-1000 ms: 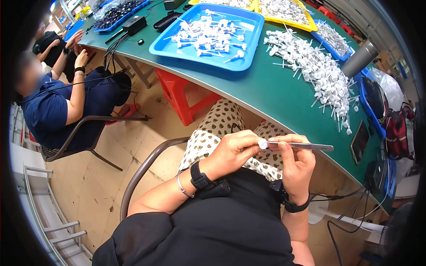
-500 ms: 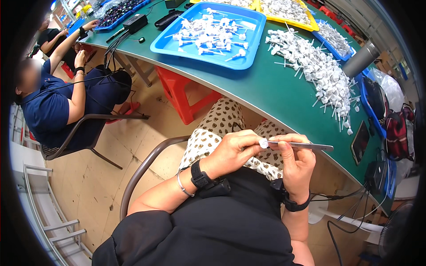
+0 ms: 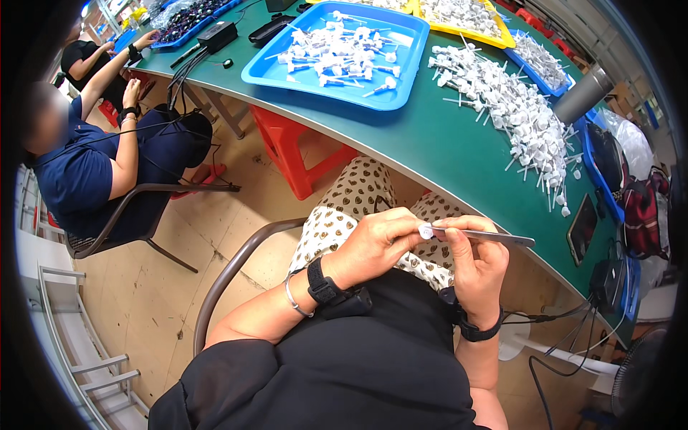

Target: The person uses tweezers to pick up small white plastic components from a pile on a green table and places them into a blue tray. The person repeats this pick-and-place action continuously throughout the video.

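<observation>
Over my lap, my left hand (image 3: pixel 376 245) pinches a small white plastic part (image 3: pixel 426 231) between thumb and fingertips. My right hand (image 3: pixel 476 259) is closed around a slim, flat grey metal tool (image 3: pixel 512 238), its blunt end sticking out to the right. The tool's other end meets the white part or lies right beside it; my fingers cover the exact contact. Beyond my hands on the green table (image 3: pixel 387 140), a blue tray (image 3: pixel 261 72) holds several white parts with thin stems. A loose heap of similar parts (image 3: pixel 509 107) lies to its right.
Yellow trays (image 3: pixel 494 43) of white parts stand at the back. A metal cylinder (image 3: pixel 584 94), a phone (image 3: pixel 582 228) and a red plaid bag (image 3: pixel 643 215) are at the right. A red stool (image 3: pixel 287 154) sits under the table edge. Another person (image 3: pixel 86 158) sits at the left.
My right hand and the metal tool have shifted very slightly left, and the tool's free end is a little lower. My left hand keeps its pinch on the white part.
</observation>
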Available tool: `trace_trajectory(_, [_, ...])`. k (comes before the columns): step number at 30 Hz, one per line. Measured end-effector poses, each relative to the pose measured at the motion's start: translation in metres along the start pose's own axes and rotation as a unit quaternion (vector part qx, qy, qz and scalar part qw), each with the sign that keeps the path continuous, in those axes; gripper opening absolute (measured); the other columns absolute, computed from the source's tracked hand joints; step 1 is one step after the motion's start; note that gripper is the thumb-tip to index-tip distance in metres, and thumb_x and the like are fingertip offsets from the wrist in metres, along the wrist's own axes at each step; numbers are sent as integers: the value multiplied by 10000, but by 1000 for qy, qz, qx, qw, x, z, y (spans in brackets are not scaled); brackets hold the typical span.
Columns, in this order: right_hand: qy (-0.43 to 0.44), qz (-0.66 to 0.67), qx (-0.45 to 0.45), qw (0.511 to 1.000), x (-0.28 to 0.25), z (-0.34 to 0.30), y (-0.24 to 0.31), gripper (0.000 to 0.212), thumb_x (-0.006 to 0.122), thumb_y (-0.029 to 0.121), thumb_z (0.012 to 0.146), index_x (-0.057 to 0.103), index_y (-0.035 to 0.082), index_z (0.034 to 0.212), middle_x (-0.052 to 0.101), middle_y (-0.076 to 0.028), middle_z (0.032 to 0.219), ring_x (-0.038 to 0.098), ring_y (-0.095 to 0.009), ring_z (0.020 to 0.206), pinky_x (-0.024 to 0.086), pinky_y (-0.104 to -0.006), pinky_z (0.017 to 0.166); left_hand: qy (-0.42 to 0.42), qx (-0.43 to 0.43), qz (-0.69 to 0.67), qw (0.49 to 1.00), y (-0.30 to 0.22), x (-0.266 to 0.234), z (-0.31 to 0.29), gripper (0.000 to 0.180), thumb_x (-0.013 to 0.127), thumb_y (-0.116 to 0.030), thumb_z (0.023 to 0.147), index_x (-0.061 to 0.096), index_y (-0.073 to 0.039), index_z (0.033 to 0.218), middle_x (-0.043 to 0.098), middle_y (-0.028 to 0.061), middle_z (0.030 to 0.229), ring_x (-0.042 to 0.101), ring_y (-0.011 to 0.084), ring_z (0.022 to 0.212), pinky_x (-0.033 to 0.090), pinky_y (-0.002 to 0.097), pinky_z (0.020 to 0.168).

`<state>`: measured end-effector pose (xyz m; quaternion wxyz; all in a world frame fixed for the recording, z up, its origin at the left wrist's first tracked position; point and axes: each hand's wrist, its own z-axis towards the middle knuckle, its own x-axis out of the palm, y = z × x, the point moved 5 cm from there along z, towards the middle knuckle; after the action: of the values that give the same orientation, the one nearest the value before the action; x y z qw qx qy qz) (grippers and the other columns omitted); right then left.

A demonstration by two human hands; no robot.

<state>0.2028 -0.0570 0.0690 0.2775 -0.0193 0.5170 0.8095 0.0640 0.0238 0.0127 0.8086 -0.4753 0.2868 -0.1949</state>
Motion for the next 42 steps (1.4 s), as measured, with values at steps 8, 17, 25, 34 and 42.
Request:
trace_trajectory(8, [-11,20,19,1000,2,0,1,68,670,9,946,696,-38,988,711,-91,922,660,-148,752,517,-269,661,-3,3,9,1000,0,-1,0,150,688,-52,936,716,-18,1079,696,81,913,692,185,797,552,294,679])
trace_trajectory(17, [5,10,12,1000,1,1,0,42,679,0,928,705,-23,953,713,-92,905,668,-172,752,516,-273,672,9,20,-7,1000,0,1,-1,159,677,-33,935,712,-22,1089,690,84,920,687,196,825,557,297,692])
trace_trajectory(25, [13,-6,-11,1000,3,1,3,45,668,-6,932,696,-21,963,713,-95,897,675,-186,741,532,-286,659,13,12,-15,1000,-1,3,0,161,669,-20,937,707,-16,1093,678,83,910,673,197,803,552,304,686])
trace_trajectory(34, [72,-111,-96,986,5,4,12,63,673,-10,915,662,0,976,708,-109,888,660,-202,688,525,-304,616,36,33,-7,999,-1,4,0,145,681,-14,922,701,-7,1065,679,91,913,672,216,826,546,310,699])
trace_trajectory(42, [-3,142,42,989,4,-2,-8,146,651,3,962,649,-59,1095,702,-115,1036,682,-149,868,547,-261,762,1,-4,-11,1000,-3,-8,5,165,685,1,917,713,-5,1080,695,89,918,687,193,808,545,289,690])
